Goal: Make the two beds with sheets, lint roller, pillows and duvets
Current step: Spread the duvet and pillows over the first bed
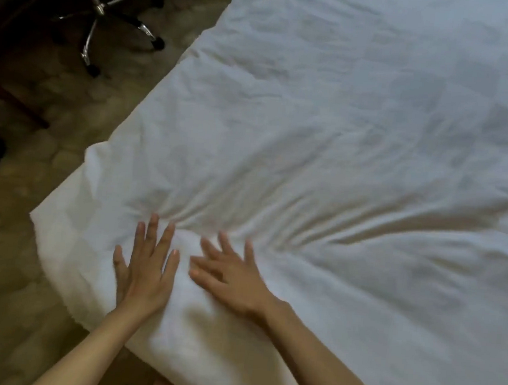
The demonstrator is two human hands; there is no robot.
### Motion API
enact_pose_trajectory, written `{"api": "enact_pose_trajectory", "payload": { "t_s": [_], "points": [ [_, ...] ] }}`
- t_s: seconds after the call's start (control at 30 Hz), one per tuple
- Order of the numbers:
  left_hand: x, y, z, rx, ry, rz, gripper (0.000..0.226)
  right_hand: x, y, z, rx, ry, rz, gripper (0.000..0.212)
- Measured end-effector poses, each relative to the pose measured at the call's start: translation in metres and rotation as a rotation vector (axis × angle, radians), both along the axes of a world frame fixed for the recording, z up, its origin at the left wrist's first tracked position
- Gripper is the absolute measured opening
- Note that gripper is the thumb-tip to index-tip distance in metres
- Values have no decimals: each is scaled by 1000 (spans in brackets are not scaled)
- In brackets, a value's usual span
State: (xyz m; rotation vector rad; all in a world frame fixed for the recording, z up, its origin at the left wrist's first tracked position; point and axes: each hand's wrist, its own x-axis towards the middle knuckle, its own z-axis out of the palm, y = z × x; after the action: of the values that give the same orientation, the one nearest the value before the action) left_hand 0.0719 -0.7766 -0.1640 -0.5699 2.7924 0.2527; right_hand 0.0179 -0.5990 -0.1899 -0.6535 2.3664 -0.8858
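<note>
At the near left corner of a wide white duvet [358, 140], I see both of the person's hands lying side by side on the cloth, close together but not touching. The left hand [144, 275] is flat, palm down, fingers straight and slightly spread, pointing away from the camera. The right hand [232, 282] is also flat and palm down, fingers spread and angled up and to the left, toward the left hand. Neither hand grips anything; both rest with straight fingers on the fabric. The right hand is a little blurred. Both forearms are bare and reach in from the bottom edge of the view.

The duvet is spread out flat and fills the right side and most of the upper part of the view. Creases fan out from just beyond the fingertips and run to the right across the cloth. Its rounded corner sits to the left of the left hand, with the edge dropping toward a patterned brownish carpet [11, 248].

Well apart, at the upper left, a chrome chair base [108, 17] with dark wheels stands on the carpet. Dark furniture beside it is too dim for me to identify.
</note>
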Motion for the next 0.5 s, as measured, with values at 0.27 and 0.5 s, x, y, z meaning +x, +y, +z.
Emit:
{"api": "enact_pose_trajectory", "payload": {
  "t_s": [0.27,0.5],
  "points": [
    [-51,-167,0,319,-24,193,52,-90,-32,19,90,247,-1289,79],
    [-42,-256,-37,540,-99,669,52,-37,-291,24,159,29,18,50]
  ]
}}
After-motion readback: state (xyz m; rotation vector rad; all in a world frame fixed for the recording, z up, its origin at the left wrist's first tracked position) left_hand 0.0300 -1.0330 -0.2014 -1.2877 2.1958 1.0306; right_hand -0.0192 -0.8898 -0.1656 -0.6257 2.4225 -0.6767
